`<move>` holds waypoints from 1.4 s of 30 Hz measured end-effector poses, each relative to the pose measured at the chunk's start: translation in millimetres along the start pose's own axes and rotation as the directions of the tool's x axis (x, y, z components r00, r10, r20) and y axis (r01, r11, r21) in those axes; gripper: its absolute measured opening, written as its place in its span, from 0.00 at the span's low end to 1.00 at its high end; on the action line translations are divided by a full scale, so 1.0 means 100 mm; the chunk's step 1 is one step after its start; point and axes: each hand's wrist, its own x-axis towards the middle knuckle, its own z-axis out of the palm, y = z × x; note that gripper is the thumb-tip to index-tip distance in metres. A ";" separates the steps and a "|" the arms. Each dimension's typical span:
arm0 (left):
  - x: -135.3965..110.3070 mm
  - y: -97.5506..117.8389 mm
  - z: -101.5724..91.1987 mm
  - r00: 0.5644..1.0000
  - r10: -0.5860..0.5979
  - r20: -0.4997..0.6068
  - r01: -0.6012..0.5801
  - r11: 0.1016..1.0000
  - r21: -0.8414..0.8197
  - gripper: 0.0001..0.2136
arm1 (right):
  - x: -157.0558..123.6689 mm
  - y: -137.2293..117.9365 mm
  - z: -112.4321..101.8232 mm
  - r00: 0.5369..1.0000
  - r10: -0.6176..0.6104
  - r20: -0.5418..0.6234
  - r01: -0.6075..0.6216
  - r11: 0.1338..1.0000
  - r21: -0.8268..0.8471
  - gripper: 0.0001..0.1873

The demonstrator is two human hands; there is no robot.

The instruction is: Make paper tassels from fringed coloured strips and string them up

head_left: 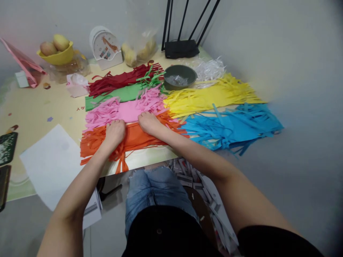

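An orange fringed strip point(140, 137), paper or thin fabric, lies along the table's near edge. My left hand point(115, 132) has its fingers curled on the strip's far edge, left of centre. Right of it, my right hand point(148, 123) is closed at the same edge, bordering a pink fringed strip point(128, 111); the fingertips of both are partly hidden. Behind the pink one are a green fringed strip point(123, 93) and a dark red fringed strip point(115, 82). To the right lie a yellow fringed strip point(207, 96) and a blue fringed strip point(238, 125), its end over the corner.
A dark green bowl point(167, 85) holds clear plastic bits, beside white shredded strips point(211, 69). Behind stand a black router point(181, 49), a bag of fruit point(142, 50) and a yellow bowl point(60, 59). White paper point(56, 157) overhangs the near edge; phones point(7, 148) lie far left.
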 end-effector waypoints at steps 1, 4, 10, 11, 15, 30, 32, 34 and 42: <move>0.01 0.00 0.00 1.000 0.005 0.004 -0.005 1.000 0.004 0.18 | 0.00 0.00 0.00 1.000 -0.001 0.005 0.001 1.000 -0.003 0.22; 0.05 0.00 -0.01 1.000 0.022 0.014 -0.023 1.000 0.022 0.18 | 0.03 -0.01 0.01 1.000 -0.005 0.022 0.005 1.000 -0.011 0.22; 0.10 -0.02 -0.07 0.998 0.058 0.005 -0.058 0.996 0.063 0.18 | 0.09 0.04 -0.01 0.999 -0.014 0.034 0.015 1.000 -0.024 0.22; 0.09 -0.04 -0.09 0.997 0.079 -0.004 -0.078 0.994 0.070 0.18 | 0.10 0.05 -0.02 0.999 -0.020 0.029 0.021 0.999 -0.025 0.22; 0.00 -0.09 -0.16 0.981 0.193 -0.027 -0.189 0.977 0.097 0.18 | 0.05 0.06 -0.06 0.999 -0.048 -0.004 0.047 0.998 -0.041 0.22; 0.07 -0.04 -0.02 0.973 0.225 -0.052 -0.225 0.974 -0.004 0.14 | 0.02 0.01 -0.02 0.973 -0.216 -0.075 0.208 0.972 -0.110 0.19; 0.07 -0.04 -0.03 0.978 0.203 -0.055 -0.204 0.979 -0.015 0.14 | 0.03 -0.02 -0.02 0.978 -0.191 -0.081 0.182 0.978 -0.105 0.20; 0.08 -0.03 -0.03 0.981 0.184 -0.058 -0.185 0.982 -0.024 0.14 | 0.03 -0.05 -0.02 0.980 -0.182 -0.085 0.174 0.980 -0.095 0.20; 0.09 -0.02 -0.03 0.987 0.153 -0.047 -0.156 0.985 -0.076 0.14 | 0.07 -0.03 0.01 0.977 -0.210 -0.045 0.209 0.978 -0.023 0.19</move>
